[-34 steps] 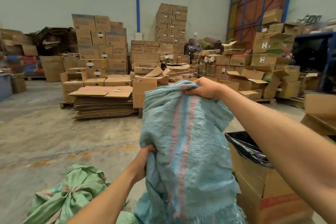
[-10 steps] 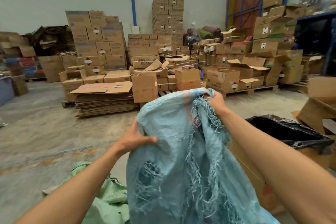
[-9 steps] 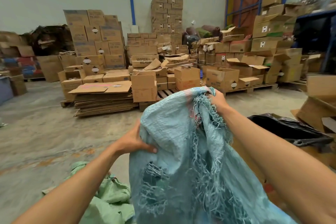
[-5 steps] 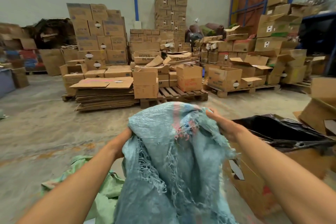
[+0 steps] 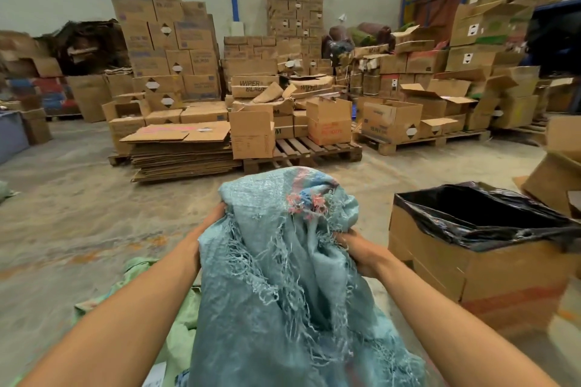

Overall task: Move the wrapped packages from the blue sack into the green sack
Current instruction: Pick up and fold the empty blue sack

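Observation:
The blue woven sack [image 5: 276,276], frayed along its edge with a pink and blue stripe near the top, hangs bunched in front of me. My left hand [image 5: 211,223] grips its left side, mostly hidden behind the cloth. My right hand [image 5: 356,250] grips a fold on its right side. The green sack [image 5: 169,317] lies crumpled on the floor at lower left, partly covered by my left arm and the blue sack. No wrapped package shows clearly; a white label and a blue scrap [image 5: 157,375] peek out at the bottom edge.
A cardboard box lined with a black plastic bag [image 5: 478,248] stands close on my right. Pallets with flattened cardboard [image 5: 182,151] and stacked boxes [image 5: 283,41] fill the back. Bare concrete floor [image 5: 78,214] spreads to the left.
The blue sack has come down from chest height and bunched up. My right hand slid from its top edge down to its right side; my left hand shifted behind the left side.

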{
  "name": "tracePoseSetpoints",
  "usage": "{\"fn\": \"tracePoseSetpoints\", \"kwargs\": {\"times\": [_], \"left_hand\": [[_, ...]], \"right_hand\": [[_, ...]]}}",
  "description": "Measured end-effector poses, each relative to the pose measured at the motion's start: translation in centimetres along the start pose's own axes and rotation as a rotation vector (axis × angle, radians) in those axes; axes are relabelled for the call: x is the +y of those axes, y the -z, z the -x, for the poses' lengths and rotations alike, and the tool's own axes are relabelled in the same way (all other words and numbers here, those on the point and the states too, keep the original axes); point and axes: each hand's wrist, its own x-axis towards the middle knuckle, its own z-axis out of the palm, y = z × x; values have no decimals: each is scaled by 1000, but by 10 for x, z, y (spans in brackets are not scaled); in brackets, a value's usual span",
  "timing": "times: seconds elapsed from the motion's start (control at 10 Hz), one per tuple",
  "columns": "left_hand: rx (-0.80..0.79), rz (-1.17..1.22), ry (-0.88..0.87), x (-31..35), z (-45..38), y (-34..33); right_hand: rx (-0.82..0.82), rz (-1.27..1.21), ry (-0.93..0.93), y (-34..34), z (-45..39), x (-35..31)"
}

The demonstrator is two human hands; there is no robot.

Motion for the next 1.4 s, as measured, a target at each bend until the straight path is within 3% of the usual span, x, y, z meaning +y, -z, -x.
{"fn": "tracePoseSetpoints", "kwargs": {"times": [0.1,0.2,0.3,0.4,0.5,0.6,0.7,0.8,0.9,1.0,1.2,1.3,1.4], "left_hand": [[15,-104,9,4,-10,-3],[226,-450,-15,-3,-29,3],[271,-538,-35,0,-41,15],[140,-484,54,18,-7,-3],[4,-608,308,-3,14,-17],[-161,-210,526,-51,7,-17],[-99,239,455,-89,-13,-29],[-147,512,228,-70,9,-54],[-192,428,171,-57,7,-52],[-110,166,268,-48,1,-46],[174,154,171,-43,-12,-33],[465,86,92,-46,-19,-28],[628,-90,99,-49,-19,-31]], "right_hand": [[93,-11,64,1,-3,3],[302,-7,43,8,-10,5],[486,-96,85,19,-14,5],[627,-99,172,24,-9,-2],[692,-239,205,19,-8,1],[467,-541,195,2,-9,2],[314,-489,85,-12,-10,10],[246,-369,-20,-16,-5,20],[214,-312,-98,-12,-9,22],[196,-222,-149,-15,16,18],[298,108,-365,11,8,27],[507,237,-189,32,2,30],[637,365,100,33,-1,20]]}}
